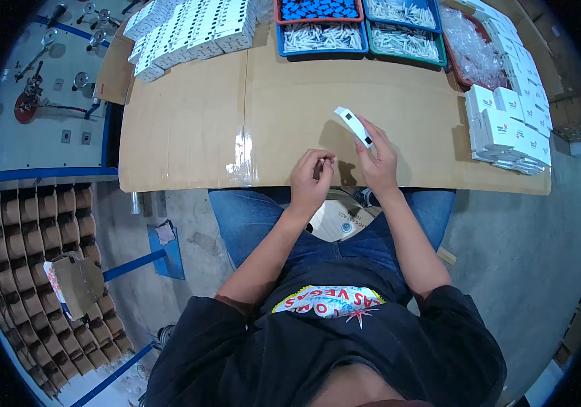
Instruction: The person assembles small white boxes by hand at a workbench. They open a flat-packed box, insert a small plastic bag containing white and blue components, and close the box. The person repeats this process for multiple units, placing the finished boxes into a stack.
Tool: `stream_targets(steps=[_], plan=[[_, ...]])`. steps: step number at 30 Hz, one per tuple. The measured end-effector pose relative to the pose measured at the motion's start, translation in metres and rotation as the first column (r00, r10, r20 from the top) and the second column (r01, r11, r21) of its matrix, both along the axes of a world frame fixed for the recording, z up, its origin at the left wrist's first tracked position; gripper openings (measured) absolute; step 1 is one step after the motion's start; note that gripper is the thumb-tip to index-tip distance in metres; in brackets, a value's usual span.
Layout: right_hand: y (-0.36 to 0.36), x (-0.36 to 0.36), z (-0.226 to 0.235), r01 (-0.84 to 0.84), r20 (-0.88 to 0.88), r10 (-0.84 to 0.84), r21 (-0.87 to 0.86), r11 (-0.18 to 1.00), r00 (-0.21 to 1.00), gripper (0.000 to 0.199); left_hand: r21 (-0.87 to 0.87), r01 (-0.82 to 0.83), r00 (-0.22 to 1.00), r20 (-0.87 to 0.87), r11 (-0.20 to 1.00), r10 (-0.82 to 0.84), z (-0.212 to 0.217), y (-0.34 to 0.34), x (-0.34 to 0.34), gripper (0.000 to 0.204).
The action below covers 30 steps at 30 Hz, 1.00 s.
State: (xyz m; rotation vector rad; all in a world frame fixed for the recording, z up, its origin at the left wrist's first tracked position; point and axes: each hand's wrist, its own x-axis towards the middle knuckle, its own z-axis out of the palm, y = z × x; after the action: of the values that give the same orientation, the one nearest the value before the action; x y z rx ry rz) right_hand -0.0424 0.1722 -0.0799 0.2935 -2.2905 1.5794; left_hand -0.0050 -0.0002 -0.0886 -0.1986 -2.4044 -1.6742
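Note:
In my right hand is a narrow white box with dark square marks, gripped near one end between thumb and fingers. The box is tilted, held above the near part of the cardboard-covered table. My left hand is close by on the left, over the table's near edge and apart from the box. Its fingers are curled in and pressed together; whatever they hold, if anything, is hidden.
At the far left stand rows of stacked white boxes. Trays of blue pieces and of slim white pieces line the back. Clear plastic bags fill a red tray at right, beside piled white boxes.

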Motion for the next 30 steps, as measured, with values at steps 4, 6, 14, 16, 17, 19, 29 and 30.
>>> stream_targets(steps=[4, 6, 14, 16, 17, 19, 29, 30], plan=[[-0.001, -0.004, -0.012, 0.038, 0.026, -0.043, 0.141, 0.989, 0.999, 0.039, 0.019, 0.299, 0.930, 0.216, 0.954, -0.296, -0.018, 0.002, 0.030, 0.010], [-0.003, -0.009, -0.024, 0.052, 0.108, -0.065, 0.125, 0.991, 0.992, 0.037, -0.057, 0.585, 0.788, 0.274, 0.809, -0.551, -0.029, 0.007, 0.047, 0.017], [0.001, -0.016, -0.047, 0.059, 0.220, -0.056, -0.007, 0.998, 0.974, 0.031, -0.454, 0.750, 0.660, 0.569, 0.481, -0.491, -0.066, 0.008, 0.053, 0.066], [0.001, -0.018, -0.043, 0.057, 0.222, -0.058, 0.011, 0.998, 0.973, 0.031, -0.442, 0.750, 0.658, 0.572, 0.492, -0.489, -0.044, 0.011, 0.037, 0.076], [0.000, -0.018, -0.042, 0.042, 0.229, -0.036, -0.024, 0.999, 0.973, 0.031, -0.431, 0.760, 0.648, 0.556, 0.486, -0.521, -0.047, 0.011, 0.029, 0.078], [-0.001, -0.020, -0.040, 0.019, 0.243, 0.004, -0.090, 0.996, 0.970, 0.031, -0.343, 0.776, 0.628, 0.493, 0.529, -0.602, -0.069, 0.014, 0.018, 0.078], [-0.016, -0.027, -0.047, 0.103, 0.377, -0.083, -0.032, 0.994, 0.923, 0.030, -0.168, 0.807, 0.542, 0.590, 0.565, -0.599, -0.132, 0.031, 0.030, 0.070], [-0.017, -0.026, -0.042, 0.095, 0.358, -0.076, -0.037, 0.995, 0.931, 0.031, -0.206, 0.843, 0.484, 0.693, 0.497, -0.534, -0.084, 0.022, 0.016, 0.066]])
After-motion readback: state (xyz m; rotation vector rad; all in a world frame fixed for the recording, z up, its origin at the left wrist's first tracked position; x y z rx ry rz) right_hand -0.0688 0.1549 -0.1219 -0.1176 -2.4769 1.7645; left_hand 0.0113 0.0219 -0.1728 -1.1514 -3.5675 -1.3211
